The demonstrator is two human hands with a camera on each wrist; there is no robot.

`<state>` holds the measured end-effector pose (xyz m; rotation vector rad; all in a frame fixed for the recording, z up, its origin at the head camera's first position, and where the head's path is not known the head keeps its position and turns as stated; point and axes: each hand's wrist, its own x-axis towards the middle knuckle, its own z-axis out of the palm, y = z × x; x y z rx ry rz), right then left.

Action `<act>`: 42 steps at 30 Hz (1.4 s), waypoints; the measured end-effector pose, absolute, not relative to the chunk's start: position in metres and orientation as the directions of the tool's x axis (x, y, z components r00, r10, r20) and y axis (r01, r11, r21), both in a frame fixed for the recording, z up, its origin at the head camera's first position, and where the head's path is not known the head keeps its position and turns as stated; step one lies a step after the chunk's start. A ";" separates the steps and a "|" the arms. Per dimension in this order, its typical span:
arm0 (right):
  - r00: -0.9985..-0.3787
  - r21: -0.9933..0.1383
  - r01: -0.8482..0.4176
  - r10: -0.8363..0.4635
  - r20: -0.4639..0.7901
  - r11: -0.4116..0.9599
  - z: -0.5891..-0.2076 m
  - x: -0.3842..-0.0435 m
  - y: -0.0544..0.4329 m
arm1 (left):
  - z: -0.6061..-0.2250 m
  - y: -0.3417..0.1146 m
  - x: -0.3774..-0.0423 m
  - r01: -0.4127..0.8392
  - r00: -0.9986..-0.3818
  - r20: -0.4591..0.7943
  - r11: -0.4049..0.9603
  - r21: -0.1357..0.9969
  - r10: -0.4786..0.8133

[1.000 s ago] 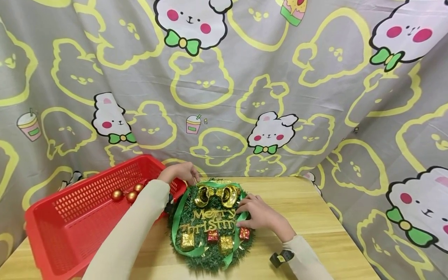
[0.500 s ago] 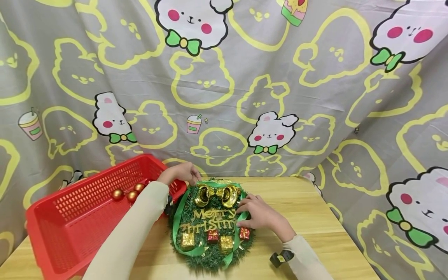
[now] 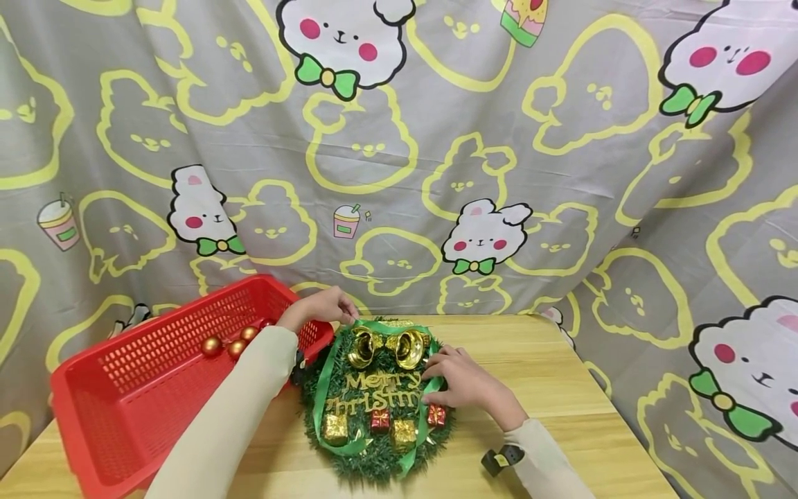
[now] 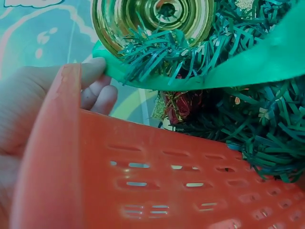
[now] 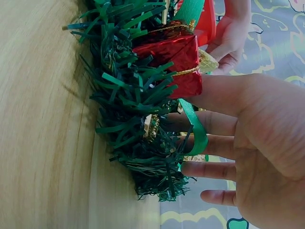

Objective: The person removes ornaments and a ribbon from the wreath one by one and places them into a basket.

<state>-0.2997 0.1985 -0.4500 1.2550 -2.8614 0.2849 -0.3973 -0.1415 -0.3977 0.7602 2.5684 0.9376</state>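
Observation:
A green tinsel wreath [image 3: 364,471] lies on the wooden table, bearing two gold bells [image 3: 409,350], gold "Merry Christmas" lettering [image 3: 374,400] and small red and gold gift boxes [image 3: 404,434]. Green ribbon [image 3: 321,395] loops around its face. At the wreath's upper left, my left hand [image 3: 327,306] pinches the ribbon, close beside a bell [image 4: 157,19] in the left wrist view. My right hand [image 3: 464,378] rests at the wreath's right side with fingers extended. The right wrist view has these fingers [image 5: 217,123] reaching among tinsel and ribbon, the thumb by a red gift box [image 5: 178,62].
A red perforated basket [image 3: 68,378] stands to the left, its corner close against the wreath and under my left wrist. Several gold balls [image 3: 212,346] lie in it. A patterned curtain [image 3: 386,173] hangs behind the wooden table [image 3: 561,416].
My left hand has lifted very slightly, and the ribbon's left strand has shifted a little to the right on the wreath. My right hand has stayed put.

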 end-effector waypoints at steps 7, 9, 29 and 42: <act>-0.680 -0.171 -0.730 -0.729 0.077 0.662 -0.447 -0.299 0.198 | -0.392 -0.142 -0.388 0.397 -0.829 0.005 0.582 0.709 0.560; -0.681 -0.169 -0.729 -0.729 0.074 0.663 -0.447 -0.299 0.198 | -0.390 -0.141 -0.386 0.435 -0.817 0.053 0.552 0.711 0.575; -0.663 -0.118 -0.746 -0.748 0.030 0.656 -0.438 -0.299 0.194 | -0.356 -0.081 -0.371 0.543 -0.776 0.202 0.469 0.696 0.598; -0.659 -0.074 -0.751 -0.752 0.015 0.656 -0.443 -0.303 0.195 | -0.334 -0.042 -0.357 0.609 -0.732 0.270 0.422 0.672 0.626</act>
